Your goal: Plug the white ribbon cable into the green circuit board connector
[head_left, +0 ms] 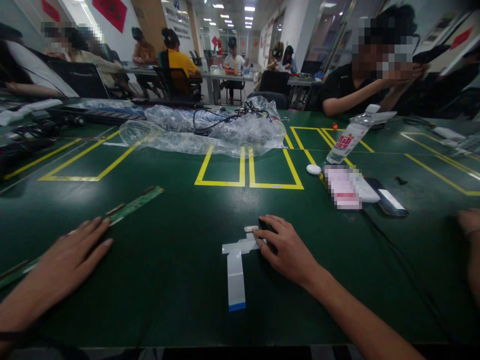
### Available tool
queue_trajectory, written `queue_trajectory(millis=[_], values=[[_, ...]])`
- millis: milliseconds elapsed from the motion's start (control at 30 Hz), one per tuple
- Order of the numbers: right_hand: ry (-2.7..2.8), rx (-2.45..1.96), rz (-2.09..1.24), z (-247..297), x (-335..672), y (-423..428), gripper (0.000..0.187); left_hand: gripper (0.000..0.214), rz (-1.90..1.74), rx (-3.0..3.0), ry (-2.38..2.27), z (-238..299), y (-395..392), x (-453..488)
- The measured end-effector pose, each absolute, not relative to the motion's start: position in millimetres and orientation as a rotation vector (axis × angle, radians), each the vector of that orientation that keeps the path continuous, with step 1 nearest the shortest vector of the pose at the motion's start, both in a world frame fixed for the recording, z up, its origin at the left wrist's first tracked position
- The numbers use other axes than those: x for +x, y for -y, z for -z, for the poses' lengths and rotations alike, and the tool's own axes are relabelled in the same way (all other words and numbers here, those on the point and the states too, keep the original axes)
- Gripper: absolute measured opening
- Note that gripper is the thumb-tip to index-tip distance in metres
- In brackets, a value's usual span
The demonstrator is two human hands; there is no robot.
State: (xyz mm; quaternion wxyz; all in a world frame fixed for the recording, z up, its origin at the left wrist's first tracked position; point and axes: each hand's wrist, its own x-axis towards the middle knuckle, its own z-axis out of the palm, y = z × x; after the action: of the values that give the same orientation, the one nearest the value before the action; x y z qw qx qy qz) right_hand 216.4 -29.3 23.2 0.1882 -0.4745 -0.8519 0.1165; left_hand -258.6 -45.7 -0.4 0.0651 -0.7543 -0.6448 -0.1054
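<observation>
My left hand (71, 257) lies flat, fingers stretched out, over the middle of a long narrow green circuit board (137, 202). One end of the board shows beyond the fingertips, while the other reaches the left edge of view. To the right, a white folded flat ribbon cable (236, 280) with a blue end lies on the table. A small pale connector end (251, 229) sits at its far side. My right hand (287, 247) rests beside the cable with its fingers apart. Its index finger and neighbouring fingertips touch the cable's upper right part, partly covering it.
On the green table (180, 240), yellow tape outlines (221, 183) mark rectangles. Clear plastic wrap (213, 130) with black cables lies farther back. A tilted water bottle (350, 137), a white oval case (313, 169) and a phone (390, 200) are at right. Another person's hand (468, 222) shows at the right edge.
</observation>
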Motion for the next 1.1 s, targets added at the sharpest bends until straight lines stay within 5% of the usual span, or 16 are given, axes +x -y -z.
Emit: queue_trajectory(millis=[367, 700, 1100], values=[[2.377, -1.292, -0.267, -20.3, 216.0, 29.5, 0.03, 0.049, 0.228, -2.967, 1.155, -12.0, -15.2, -22.9], [2.388, -1.301, -0.302, -18.7, 215.9, 28.0, 0.031, 0.031, 0.626, -3.011, 1.197, -0.6, -22.4, -13.6], [2.367, -1.296, -0.29, -18.5, 216.5, 27.8, 0.03, 0.022, 0.697, -3.059, 1.245, -3.0, -24.2, -12.0]])
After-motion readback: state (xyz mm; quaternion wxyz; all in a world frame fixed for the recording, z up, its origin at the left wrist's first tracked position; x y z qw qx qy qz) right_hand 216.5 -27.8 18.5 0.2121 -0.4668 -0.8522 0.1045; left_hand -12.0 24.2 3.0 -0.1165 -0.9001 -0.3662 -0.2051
